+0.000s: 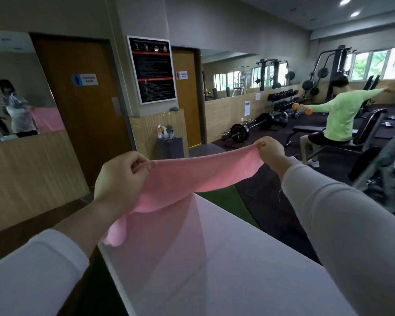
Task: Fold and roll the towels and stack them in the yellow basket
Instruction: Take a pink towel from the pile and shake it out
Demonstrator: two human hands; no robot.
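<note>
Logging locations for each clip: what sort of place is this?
A gym, most likely: there is a dumbbell rack, a loaded barbell, and a changing-room sign on a door.

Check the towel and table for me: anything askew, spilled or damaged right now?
Nothing stands out. The left hand and right hand pinch the pink towel by its top edge above the white table; no spill or tear shows.
</note>
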